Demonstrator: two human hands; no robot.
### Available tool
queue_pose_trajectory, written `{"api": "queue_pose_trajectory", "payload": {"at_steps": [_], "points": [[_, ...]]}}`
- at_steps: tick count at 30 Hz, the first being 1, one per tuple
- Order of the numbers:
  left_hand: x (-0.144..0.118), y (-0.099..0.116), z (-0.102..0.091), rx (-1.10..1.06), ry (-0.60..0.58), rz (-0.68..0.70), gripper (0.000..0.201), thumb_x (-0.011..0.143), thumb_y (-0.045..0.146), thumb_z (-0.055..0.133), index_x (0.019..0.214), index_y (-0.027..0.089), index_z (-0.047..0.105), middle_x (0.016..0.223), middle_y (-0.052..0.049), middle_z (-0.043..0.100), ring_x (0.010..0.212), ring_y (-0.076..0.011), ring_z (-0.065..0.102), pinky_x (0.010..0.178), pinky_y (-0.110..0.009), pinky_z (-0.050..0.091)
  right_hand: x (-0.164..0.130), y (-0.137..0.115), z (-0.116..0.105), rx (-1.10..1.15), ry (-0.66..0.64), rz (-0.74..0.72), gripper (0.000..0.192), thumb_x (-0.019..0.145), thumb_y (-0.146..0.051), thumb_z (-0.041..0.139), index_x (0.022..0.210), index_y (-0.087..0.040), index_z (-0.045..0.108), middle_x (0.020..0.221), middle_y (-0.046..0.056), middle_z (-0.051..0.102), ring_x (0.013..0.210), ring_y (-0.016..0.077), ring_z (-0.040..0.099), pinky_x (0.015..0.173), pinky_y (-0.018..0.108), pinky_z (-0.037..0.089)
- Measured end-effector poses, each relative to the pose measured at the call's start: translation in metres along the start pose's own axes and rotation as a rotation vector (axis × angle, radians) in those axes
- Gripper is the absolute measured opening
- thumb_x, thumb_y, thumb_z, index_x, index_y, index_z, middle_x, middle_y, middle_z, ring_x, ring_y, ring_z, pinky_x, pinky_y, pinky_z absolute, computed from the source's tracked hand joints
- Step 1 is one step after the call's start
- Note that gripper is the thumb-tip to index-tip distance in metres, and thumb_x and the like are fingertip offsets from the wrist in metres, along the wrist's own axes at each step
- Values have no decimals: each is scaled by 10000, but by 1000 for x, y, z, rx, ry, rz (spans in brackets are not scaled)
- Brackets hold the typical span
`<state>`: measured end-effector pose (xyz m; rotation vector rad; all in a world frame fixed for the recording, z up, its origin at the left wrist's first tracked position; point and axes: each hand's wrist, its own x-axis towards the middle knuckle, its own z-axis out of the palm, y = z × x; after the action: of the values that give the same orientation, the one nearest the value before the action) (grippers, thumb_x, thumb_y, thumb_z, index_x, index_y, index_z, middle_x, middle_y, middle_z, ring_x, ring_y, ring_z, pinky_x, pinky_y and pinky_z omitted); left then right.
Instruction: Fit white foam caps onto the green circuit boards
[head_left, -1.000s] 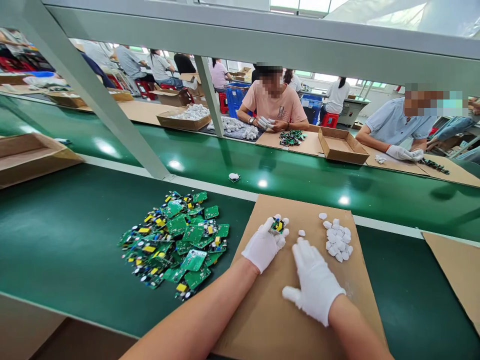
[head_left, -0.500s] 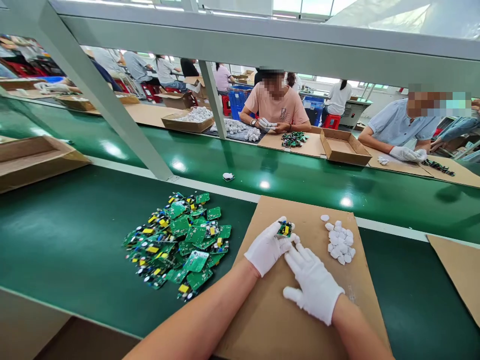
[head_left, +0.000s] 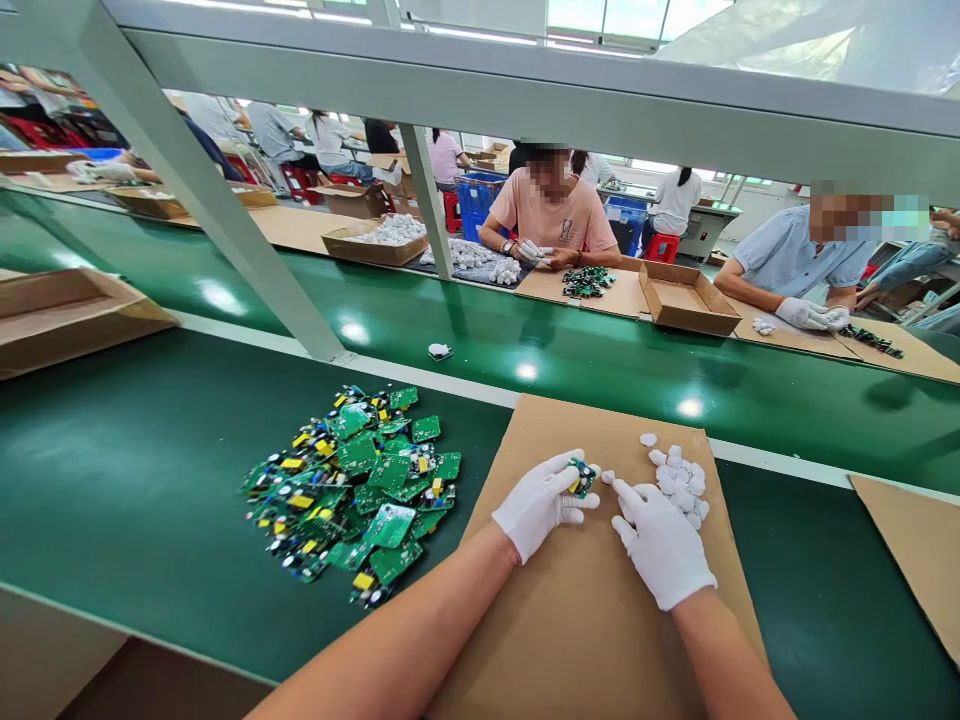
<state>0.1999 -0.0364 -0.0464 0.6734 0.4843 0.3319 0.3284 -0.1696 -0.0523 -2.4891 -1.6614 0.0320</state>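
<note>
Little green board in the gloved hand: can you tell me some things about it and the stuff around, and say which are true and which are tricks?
1. The left hand holds a small green circuit board. True.
2. The right hand holds a red cup. False: it reaches toward the pile of white caps, fingers spread.
3. Both hands are over a cardboard sheet. True.
4. The big heap of circuit boards lies to the right of the hands. False: it lies to their left, on the green belt.
5. The hands are bare. False: both wear white gloves.
</note>
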Motion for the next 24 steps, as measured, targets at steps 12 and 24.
{"api": "queue_pose_trajectory", "payload": {"at_steps": [12, 24], "points": [[-2, -7, 1, 263, -96, 69, 690, 659, 259, 727, 1274, 207, 419, 1116, -131, 598, 678, -122, 594, 517, -217, 427, -7, 0, -19, 1291, 104, 404, 486, 791, -579, 472, 943, -143, 627, 662, 55, 669, 359, 100, 487, 299, 207, 327], [0, -15, 2, 403, -86, 188, 432, 642, 225, 723, 1060, 183, 617, 950, -70, 652, 652, -119, 538, 457, -190, 355, -10, -18, -18, 1536, 13, 224, 373, 697, -344, 695, 1030, -208, 597, 974, 80, 676, 786, 196, 635, 595, 318, 539]]}}
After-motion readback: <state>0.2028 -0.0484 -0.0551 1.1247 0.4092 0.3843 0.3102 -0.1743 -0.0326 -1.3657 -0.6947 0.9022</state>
